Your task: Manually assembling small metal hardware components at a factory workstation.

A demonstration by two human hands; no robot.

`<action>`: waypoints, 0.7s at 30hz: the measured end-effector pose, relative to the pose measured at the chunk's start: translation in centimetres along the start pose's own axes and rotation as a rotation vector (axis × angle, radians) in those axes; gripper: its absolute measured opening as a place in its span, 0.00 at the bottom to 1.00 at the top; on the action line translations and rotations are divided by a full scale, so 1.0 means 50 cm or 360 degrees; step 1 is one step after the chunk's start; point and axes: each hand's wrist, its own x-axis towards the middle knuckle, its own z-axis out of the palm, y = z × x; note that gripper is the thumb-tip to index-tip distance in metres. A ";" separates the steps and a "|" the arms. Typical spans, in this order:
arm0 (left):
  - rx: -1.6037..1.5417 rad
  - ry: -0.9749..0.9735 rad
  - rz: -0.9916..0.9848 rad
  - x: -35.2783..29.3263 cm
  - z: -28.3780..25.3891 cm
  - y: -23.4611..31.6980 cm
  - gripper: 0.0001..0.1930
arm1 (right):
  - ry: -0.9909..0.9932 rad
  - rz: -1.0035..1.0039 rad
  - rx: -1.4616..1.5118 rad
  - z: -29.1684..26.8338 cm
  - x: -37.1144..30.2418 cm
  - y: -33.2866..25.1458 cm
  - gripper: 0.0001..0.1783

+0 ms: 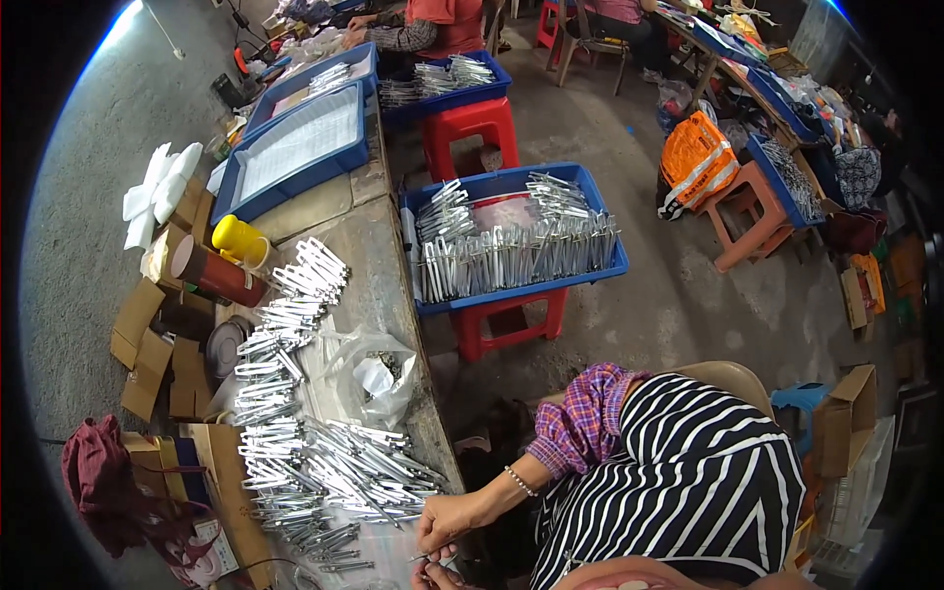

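Note:
My right hand, with a beaded bracelet at the wrist and a plaid sleeve, is at the near edge of the worktable. Its fingers are pinched together low over the tabletop. My left hand is just below it, cut off by the lower edge of the view, its fingers also closed. A slim dark metal piece lies between the two hands; its exact kind is too small to tell. Next to my right hand spreads a loose heap of slim silver metal pieces. Rows of similar slotted pieces run along the table's left side.
A clear plastic bag lies on the table. Blue trays of metal pieces stand on red stools. Cardboard boxes, a yellow container and a brown cylinder line the wall. Other people sit farther off.

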 end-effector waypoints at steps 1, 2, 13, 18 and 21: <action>-0.0192 -0.0029 0.0028 0.013 0.004 -0.022 0.22 | 0.0033 0.0038 0.0023 0.000 -0.002 -0.002 0.07; -0.0189 -0.0037 0.0025 0.015 0.007 -0.023 0.22 | 0.0065 0.0080 0.0042 -0.003 -0.002 -0.002 0.06; -0.0183 0.0088 0.0426 0.008 0.031 -0.006 0.18 | -0.0042 0.0222 0.0280 -0.024 -0.015 0.025 0.05; -0.0150 0.0147 0.0574 -0.002 0.035 -0.006 0.17 | -0.0123 0.0303 0.0472 -0.025 -0.020 0.037 0.04; -0.0380 0.0395 0.0635 0.018 0.032 -0.063 0.04 | -0.0242 0.0240 0.0311 -0.020 -0.016 0.056 0.05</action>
